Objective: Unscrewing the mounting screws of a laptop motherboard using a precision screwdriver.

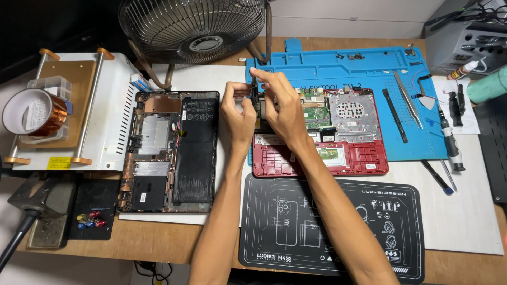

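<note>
fingers of both hands meet over the left end of the red laptop base [317,158], which lies opened on the blue repair mat [343,66] with its long axis running left to right. the left hand [236,113] and right hand [280,103] pinch a small dark part [254,89] that stands roughly upright between the fingertips; what the part is cannot be told. a circuit board [317,113] and a perforated metal plate [351,113] sit inside the base. left of it lies a dark bottom cover [153,153] holding a long black battery [195,153], its long axis running near to far. tweezers [407,97] and a black pry stick [395,115] lie on the mat's right side. a fan [193,26] stands behind, a black mat [332,227] in front.
</note>
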